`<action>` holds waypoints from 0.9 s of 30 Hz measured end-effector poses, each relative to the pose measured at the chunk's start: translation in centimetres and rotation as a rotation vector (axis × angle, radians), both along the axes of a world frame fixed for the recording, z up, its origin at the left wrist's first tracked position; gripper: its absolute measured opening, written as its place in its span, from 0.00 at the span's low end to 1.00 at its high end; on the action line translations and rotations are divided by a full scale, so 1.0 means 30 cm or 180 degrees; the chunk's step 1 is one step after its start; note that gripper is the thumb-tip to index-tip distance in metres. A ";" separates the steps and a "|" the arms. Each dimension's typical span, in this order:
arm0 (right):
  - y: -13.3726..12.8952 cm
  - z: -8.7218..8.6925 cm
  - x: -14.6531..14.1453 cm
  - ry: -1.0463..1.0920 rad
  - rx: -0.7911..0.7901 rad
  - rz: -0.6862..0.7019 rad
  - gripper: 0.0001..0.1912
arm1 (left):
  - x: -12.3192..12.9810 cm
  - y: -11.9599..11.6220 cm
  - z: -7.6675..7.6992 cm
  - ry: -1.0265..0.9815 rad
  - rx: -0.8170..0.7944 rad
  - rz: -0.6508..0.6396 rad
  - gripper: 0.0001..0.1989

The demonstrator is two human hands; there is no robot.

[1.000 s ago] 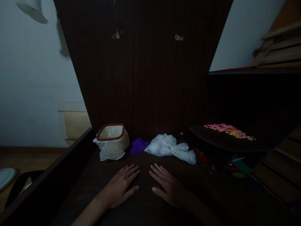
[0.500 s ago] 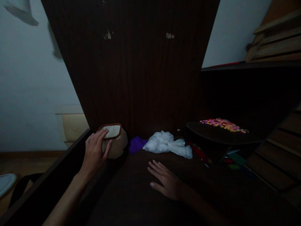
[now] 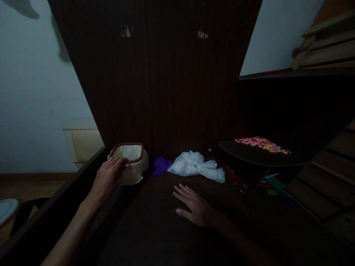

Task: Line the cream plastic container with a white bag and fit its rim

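Observation:
At the back left of the dark wooden surface [image 3: 144,221] stands a small bin [image 3: 134,173] with a brown rim and a pale liner bag folded over its sides. My left hand [image 3: 112,173] grips the near-left part of its rim, fingers curled over the edge. My right hand [image 3: 194,208] lies palm down on the surface with its fingers spread and holds nothing. Beyond it is a knotted white plastic bag [image 3: 188,163]. A crumpled purple cloth-like piece [image 3: 161,166] lies between the bin and the bag.
A dark upright panel [image 3: 166,81] closes off the back. On the right, a curved shelf [image 3: 249,153] carries a strip of small pink and yellow flowers [image 3: 262,143]; red and green items [image 3: 274,186] lie below it. A raised dark side board [image 3: 52,207] runs along the left.
My left hand has closed from an open reach over the bin to a grip on its rim, and the bin's opening shows more. My right hand is nearly unmoved.

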State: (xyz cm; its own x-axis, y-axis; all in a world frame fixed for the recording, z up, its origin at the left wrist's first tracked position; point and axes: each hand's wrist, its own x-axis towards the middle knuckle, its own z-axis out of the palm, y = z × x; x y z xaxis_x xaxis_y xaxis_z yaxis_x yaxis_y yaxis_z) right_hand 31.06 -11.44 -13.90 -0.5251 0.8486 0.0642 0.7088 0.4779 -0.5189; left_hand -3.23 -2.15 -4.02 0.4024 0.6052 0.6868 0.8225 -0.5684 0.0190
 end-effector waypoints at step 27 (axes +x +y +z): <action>0.046 0.079 -0.046 0.2907 -0.0182 0.0196 0.77 | 0.398 -0.399 -0.002 -0.0611 -0.0744 -0.1363 0.08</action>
